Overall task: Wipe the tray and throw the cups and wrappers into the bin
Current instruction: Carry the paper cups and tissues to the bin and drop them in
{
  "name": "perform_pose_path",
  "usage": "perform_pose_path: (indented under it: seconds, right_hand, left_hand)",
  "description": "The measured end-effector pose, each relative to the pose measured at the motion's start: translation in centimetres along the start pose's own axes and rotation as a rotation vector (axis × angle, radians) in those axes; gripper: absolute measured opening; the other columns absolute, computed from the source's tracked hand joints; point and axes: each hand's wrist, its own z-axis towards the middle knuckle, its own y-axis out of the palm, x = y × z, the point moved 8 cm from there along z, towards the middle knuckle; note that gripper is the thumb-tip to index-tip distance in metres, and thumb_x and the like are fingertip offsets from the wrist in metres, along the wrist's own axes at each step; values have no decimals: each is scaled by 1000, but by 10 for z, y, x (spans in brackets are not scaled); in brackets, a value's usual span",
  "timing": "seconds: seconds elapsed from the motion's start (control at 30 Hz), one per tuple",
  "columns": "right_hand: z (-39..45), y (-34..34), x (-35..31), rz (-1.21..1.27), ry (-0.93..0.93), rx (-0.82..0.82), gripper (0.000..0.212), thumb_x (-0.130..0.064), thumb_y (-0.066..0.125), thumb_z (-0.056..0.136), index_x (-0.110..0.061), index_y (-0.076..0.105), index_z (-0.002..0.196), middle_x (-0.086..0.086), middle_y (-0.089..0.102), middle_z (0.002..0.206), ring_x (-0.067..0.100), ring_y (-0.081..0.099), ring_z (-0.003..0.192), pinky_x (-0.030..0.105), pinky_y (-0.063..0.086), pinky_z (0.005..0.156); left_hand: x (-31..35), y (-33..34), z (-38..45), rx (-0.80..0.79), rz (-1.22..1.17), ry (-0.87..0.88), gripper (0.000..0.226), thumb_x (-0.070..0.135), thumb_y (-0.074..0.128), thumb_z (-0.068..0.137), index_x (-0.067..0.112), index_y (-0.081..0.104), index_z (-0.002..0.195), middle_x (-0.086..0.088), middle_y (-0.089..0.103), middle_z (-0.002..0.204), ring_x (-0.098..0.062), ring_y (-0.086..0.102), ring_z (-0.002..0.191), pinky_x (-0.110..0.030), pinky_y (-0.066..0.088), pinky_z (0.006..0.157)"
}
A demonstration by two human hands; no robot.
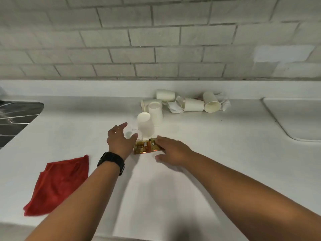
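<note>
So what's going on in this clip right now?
A person is clearing litter off a white counter. The left hand reaches, fingers spread, toward an upside-down paper cup, while the right hand rests open on a yellow wrapper just in front of it. More paper cups and crumpled wrappers lie heaped near the back wall. A red cloth lies untouched to the left. No bin is visible.
</note>
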Motion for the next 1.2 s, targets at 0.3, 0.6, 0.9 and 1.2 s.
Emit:
perform_pose_path:
  seconds: [0.3, 0.6, 0.9, 1.2]
  right_hand:
    - [-1, 3, -2, -203, -90, 237, 51, -59, 57, 81, -30, 58, 123, -4, 57, 104, 21, 53, 99, 37, 37, 86]
    - [-9, -5, 25, -254, 50, 243, 43, -53, 53, 88, -26, 61, 121, -1, 53, 106, 22, 48, 103, 34, 33, 88]
    - [-13, -8, 25, -239, 69, 204, 50, -57, 57, 82, -27, 61, 122, -2, 51, 107, 21, 48, 104, 33, 31, 89]
    - [-32, -9, 39, -311, 152, 232, 50, -57, 52, 86, -25, 57, 124, -3, 53, 117, 21, 46, 109, 35, 32, 85]
  left_hand:
    - [-12, 42, 37, -290, 432, 93, 54, 56, 61, 80, 36, 54, 130, -7, 42, 145, -26, 39, 133, -38, 33, 109]
    - [2, 18, 43, -47, 104, 73, 27, 16, 50, 91, 13, 68, 111, -8, 66, 115, -26, 60, 104, -24, 39, 82]
    - [86, 24, 30, -57, 46, 399, 63, 48, 66, 82, 23, 48, 136, -3, 39, 140, -19, 43, 126, -31, 37, 106]
    - [76, 48, 25, -186, 85, 371, 57, 35, 72, 81, 22, 50, 132, -3, 41, 132, -23, 51, 117, -33, 43, 101]
